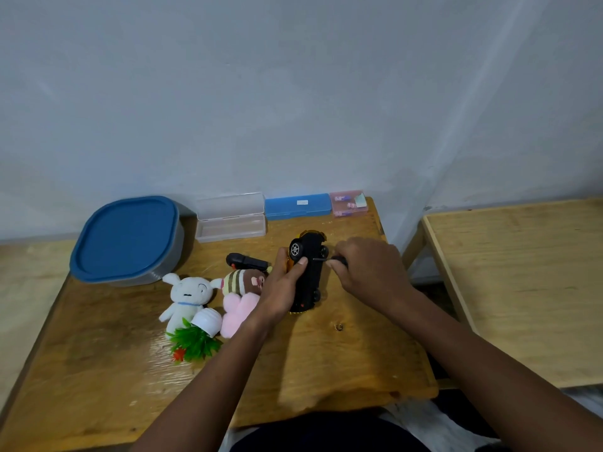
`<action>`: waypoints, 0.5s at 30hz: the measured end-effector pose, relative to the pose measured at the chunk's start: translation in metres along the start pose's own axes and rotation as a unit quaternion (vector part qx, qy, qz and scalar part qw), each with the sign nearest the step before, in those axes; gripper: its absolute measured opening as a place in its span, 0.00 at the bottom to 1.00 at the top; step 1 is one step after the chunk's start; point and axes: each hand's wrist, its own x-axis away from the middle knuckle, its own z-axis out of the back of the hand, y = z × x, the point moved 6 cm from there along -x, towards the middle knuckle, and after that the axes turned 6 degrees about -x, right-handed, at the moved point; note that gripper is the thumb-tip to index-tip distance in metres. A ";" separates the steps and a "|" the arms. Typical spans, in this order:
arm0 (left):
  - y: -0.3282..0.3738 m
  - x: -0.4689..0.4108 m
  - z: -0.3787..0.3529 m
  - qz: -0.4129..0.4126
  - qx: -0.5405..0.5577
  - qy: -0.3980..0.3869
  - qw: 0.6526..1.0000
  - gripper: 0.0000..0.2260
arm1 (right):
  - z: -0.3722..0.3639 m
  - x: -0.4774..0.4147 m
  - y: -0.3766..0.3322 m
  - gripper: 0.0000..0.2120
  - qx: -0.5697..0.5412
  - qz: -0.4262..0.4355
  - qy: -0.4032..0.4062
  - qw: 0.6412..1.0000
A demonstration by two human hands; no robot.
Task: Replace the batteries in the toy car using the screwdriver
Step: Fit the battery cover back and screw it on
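The person's left forearm [222,370] and right forearm [473,353] are bare along their whole visible length, sleeveless from the near edge to the wrists. The left hand [284,288] and right hand [368,269] are bare as well, and the left thumb shows a short-trimmed thumbnail [302,261]. Between the arms at the near edge, dark cloth [326,435] covers the lap. Just right of it is pale cloth [421,419]; whether that is worn cannot be told.

Wooden table [326,370] at wall; back edge holds blue-lidded container [125,238], open clear case [231,217], blue case [297,205], pink case [348,203]. Mid-table: black gadget [246,261], maybe a remote, white plush [187,296], pink-and-brown plush [239,309], tipped fake plant [195,344], toy car [310,278] on its side.
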 end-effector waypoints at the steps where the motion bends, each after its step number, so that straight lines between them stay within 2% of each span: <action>1: -0.001 0.000 -0.001 -0.002 0.000 0.000 1.000 0.09 | -0.002 0.000 0.003 0.15 0.013 -0.009 -0.001 1.000; 3: -0.002 0.000 -0.002 -0.002 0.004 0.000 1.000 0.09 | -0.007 -0.001 0.011 0.22 -0.007 -0.050 -0.006 0.999; 6: 0.000 0.001 -0.007 -0.007 -0.012 -0.019 1.000 0.09 | -0.013 -0.004 0.021 0.23 -0.060 -0.101 -0.016 0.993; 8: -0.003 0.002 -0.009 -0.004 -0.013 -0.030 0.999 0.10 | -0.013 -0.004 0.019 0.21 -0.069 -0.100 -0.018 0.992; 11: -0.007 0.000 -0.009 -0.003 -0.003 -0.032 0.999 0.09 | -0.009 -0.005 0.015 0.09 -0.105 -0.075 -0.033 0.991; 13: -0.011 -0.002 -0.008 0.008 0.009 -0.028 1.000 0.09 | -0.010 -0.006 0.014 0.11 -0.110 -0.058 -0.055 0.991; 15: -0.015 -0.002 -0.010 0.019 0.020 -0.026 0.999 0.09 | -0.008 -0.004 0.011 0.09 -0.091 -0.043 -0.041 0.994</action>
